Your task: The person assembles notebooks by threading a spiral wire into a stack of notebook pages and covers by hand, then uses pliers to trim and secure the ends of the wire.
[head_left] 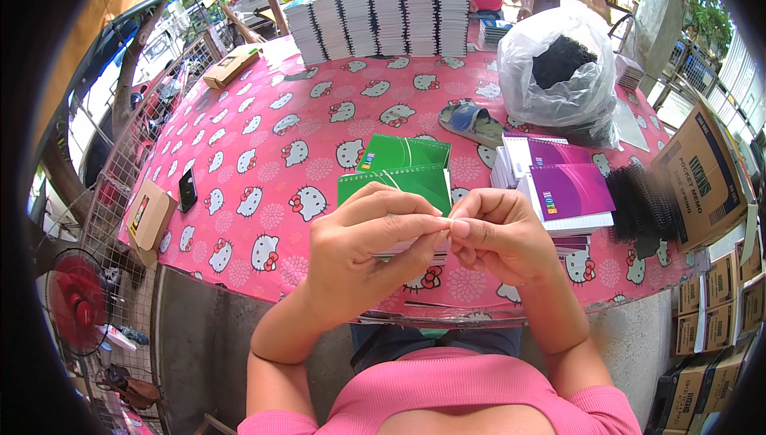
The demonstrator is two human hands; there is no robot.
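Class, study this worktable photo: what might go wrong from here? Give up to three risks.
1. The right hand is close to the purple notebooks, so a sideways swing might nudge the pile askew.

2. The left hand meets it fingertip to fingertip in front of the green notebooks; anything tiny pinched there, too small to make out, could be dropped.

3. The black coils lie heaped beside the cardboard box and might tangle.
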